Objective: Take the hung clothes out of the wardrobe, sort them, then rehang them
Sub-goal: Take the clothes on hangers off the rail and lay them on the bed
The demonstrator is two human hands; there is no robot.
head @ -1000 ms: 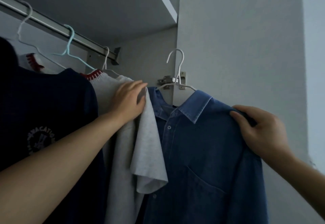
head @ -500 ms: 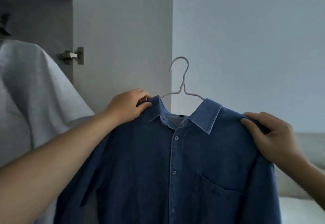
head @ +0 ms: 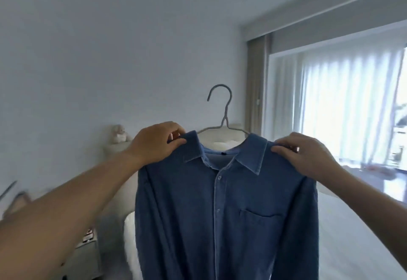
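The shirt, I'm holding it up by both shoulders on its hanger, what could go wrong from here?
1. The left hand and right hand pinch only the shirt at its shoulders, so the hanger could slip out of the collar if the shirt tilts.
2. The hanger's hook sticks up free and could snag something.
3. The shirt blocks the view ahead and below, so the bed edge behind it is easy to bump.

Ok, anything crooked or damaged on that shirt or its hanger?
Nothing stands out. The shirt sits squarely on the hanger, collar even, no damage seen; the left hand and right hand grip its shoulders.
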